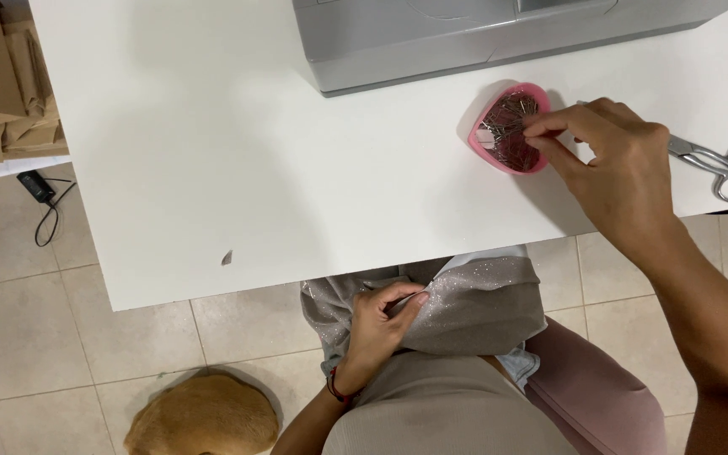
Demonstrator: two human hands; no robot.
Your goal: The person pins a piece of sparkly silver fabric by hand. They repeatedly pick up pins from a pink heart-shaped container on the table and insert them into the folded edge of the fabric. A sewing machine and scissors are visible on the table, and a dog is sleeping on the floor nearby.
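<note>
The pink, rounded plastic pin dish (pixel 511 128), heaped with thin steel pins, sits on the white table (pixel 238 160) just in front of the grey sewing machine base (pixel 465 38), near the table's right end. The right hand (pixel 612 164) comes at it from the right, and its fingers (pixel 541 126) are pinched together directly over the heap, thumb and forefinger tips meeting at the dish's right half. Whether a pin is already caught between them cannot be made out; the pins are too fine and tangled to separate by eye. The dish lies leftward of the palm, with its longer axis running roughly from upper right to lower left, so the right hand is by far the nearer one.

The left hand (pixel 381 324) is well apart, below the table edge in the lap, clenched on a fold of grey, glittery fabric (pixel 473 303) with the thumb laid across the top of the fold. Much of that cloth is hidden under the table.

A pair of steel scissors (pixel 722 164) lies on the table just right of the right wrist, its blades covered by the hand. The sewing machine is cut off at the top of the view. On the tiled floor (pixel 27 337) a tan, furry animal (pixel 204 417) lies curled, partly out of frame.
</note>
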